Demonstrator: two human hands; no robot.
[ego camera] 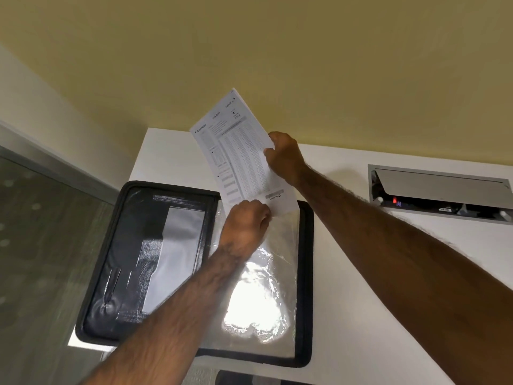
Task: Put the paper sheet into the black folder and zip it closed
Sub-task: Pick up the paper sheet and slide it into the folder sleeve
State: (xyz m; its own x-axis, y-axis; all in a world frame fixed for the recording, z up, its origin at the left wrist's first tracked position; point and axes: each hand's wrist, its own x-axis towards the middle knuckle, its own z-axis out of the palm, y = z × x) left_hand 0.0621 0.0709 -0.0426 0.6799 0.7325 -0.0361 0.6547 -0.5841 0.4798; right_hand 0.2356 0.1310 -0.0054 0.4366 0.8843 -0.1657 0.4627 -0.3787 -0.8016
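- The black folder (pixel 116 268) lies open on the white desk (pixel 361 287), nearest the camera, with a shiny clear plastic sleeve (pixel 261 295) on its right half.
- The left hand (pixel 245 226) pinches the paper sheet (pixel 236 154) at its bottom edge, over the sleeve's top.
- The right hand (pixel 286 157) grips the sheet's right edge, at 1 o'clock from the left hand.
- A recessed socket box (pixel 438 190) sits at 3 o'clock.
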